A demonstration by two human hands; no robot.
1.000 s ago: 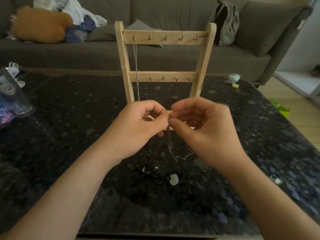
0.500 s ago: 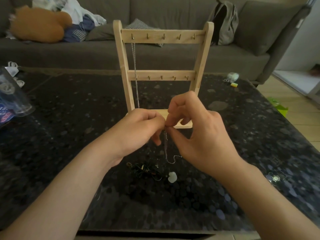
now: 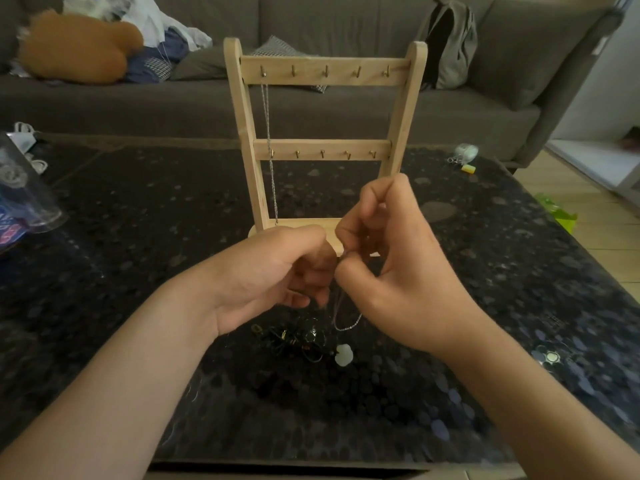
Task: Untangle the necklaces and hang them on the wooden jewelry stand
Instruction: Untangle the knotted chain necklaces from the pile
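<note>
1 chain [image 3: 269, 147] already on stand [image 3: 325, 140], hung from leftmost top hook, running down past lower bar to base. 9 hooks free.

Step in hand, by the look of it: working clasp or knot of 2nd chain [image 3: 347, 323]. Both hands meeting at frame centre, just in front of stand base. Left hand [image 3: 277, 275] curled closed, fingertips at its 3 o'clock, pinching something at the meeting point; exact contact hidden. Right hand [image 3: 391, 261] pinching same spot between thumb and index, other fingers bent up toward 12. Thin silver chain dropping from the pinch toward 6, looping to 4 under right palm, clear of the table or barely grazing it: cannot tell which.

Rest of tangle [image 3: 298, 337] on table [image 3: 138, 202] at 6 o'clock from the hands, just below them: dark cords, small metal bits, pale pendant [image 3: 344, 355] at its 4 o'clock edge. Cannot tell whether held chain is still caught in that pile.

Next move calls for:
- finish clasp or knot without dropping the pinch
- lift toward 12, check chain comes free of pile
- hang on a free top hook, next slot at 3 o'clock from the hung chain

Risk: thin links snagging dark cords on lift, dragging pile along.

Judged about 1 of several done; most of the pile untouched.
</note>
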